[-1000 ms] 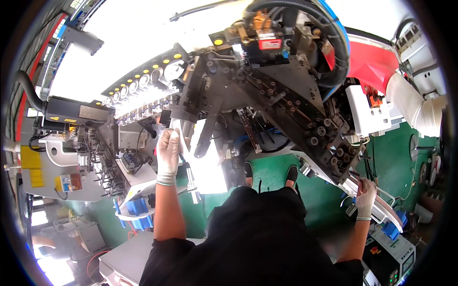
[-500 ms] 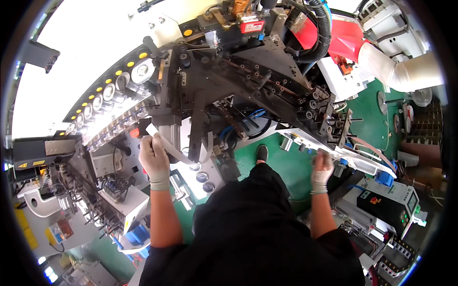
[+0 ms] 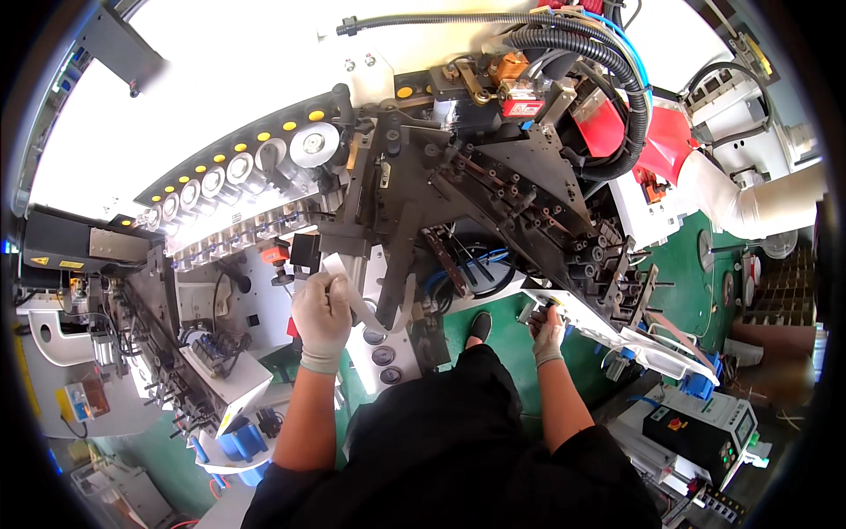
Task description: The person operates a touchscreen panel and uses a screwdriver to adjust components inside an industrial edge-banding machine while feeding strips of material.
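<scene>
Since 0.5 s ago: left hand [image 3: 322, 319] shifted a little lower on the white strip [image 3: 357, 295], right hand [image 3: 547, 333] moved up to the near end of the white tray [image 3: 617, 328], view swung so the machine sits more central. Left hand gloved, fingers closed on the strip, which curves from the fist rightward and up against the dark frame [image 3: 397, 238]. Strip just below the small black block [image 3: 306, 251] and right of the orange knob [image 3: 275, 254]. Right hand gloved too, fingers curled on the tray's end beside a small metal part [image 3: 529, 310]; whether gripping or only pressing, cannot tell. Tray slanting down to the right, running toward the blue pieces [image 3: 701, 385]. Above both hands: row of round silver dials [image 3: 238, 169] with yellow lamps [image 3: 264, 137], black corrugated hoses [image 3: 599, 62], red cover [image 3: 656, 145]. Lower left: white box [image 3: 233, 388] with blue cylinders [image 3: 238, 441] under it. Lower right: black control unit [image 3: 696, 432] with 1 red button. Green floor [image 3: 502, 339] and 1 black shoe [image 3: 480, 326] between the forearms.
</scene>
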Available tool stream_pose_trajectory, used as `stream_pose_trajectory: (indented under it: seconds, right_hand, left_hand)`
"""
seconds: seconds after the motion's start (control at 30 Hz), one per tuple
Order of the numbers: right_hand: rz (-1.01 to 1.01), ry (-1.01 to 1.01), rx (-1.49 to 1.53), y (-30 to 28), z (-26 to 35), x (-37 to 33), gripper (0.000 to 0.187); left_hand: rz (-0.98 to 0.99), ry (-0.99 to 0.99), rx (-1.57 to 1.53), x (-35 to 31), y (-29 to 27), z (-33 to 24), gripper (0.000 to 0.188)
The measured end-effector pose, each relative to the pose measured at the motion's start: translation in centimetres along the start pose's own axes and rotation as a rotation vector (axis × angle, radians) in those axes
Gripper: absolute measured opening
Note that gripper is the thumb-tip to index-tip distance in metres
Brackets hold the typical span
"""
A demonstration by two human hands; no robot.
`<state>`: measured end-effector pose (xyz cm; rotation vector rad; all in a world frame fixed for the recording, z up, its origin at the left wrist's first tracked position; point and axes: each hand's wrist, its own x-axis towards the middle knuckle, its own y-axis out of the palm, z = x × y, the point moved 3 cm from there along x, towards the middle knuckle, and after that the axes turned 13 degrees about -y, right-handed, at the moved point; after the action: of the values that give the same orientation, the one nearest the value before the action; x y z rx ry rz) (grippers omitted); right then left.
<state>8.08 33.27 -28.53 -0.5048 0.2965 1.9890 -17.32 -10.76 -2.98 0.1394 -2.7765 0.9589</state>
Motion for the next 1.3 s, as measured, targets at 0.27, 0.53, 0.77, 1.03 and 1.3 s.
stream_pose_trajectory:
  seconds: [0.27,0.53,0.77,1.03,1.3]
  right_hand:
    - [0.338,0.056,-0.067,8.1,2.3,-7.4,0.048]
    - [1.387,0.133,-0.246,16.9,12.4,-21.3,0.057]
    - [1.232,-0.180,-0.272,9.7,14.4,-19.6,0.054]
    - [0.809,-0.263,-0.889,-5.1,15.8,-16.7,0.046]
    - [0.560,-0.200,-0.825,-10.7,9.3,-17.4,0.042]
  left_hand:
    - [0.175,-0.271,-0.136,-0.4,-0.7,-1.5,0.012]
    - [0.624,-0.631,-0.765,-8.4,3.6,-6.8,0.015]
    - [0.923,-0.134,-0.248,-7.6,4.0,-4.2,0.029]
    - [0.649,0.220,0.363,-9.8,7.6,6.1,0.031]
    - [0.078,0.309,0.578,-5.3,10.0,13.8,0.040]
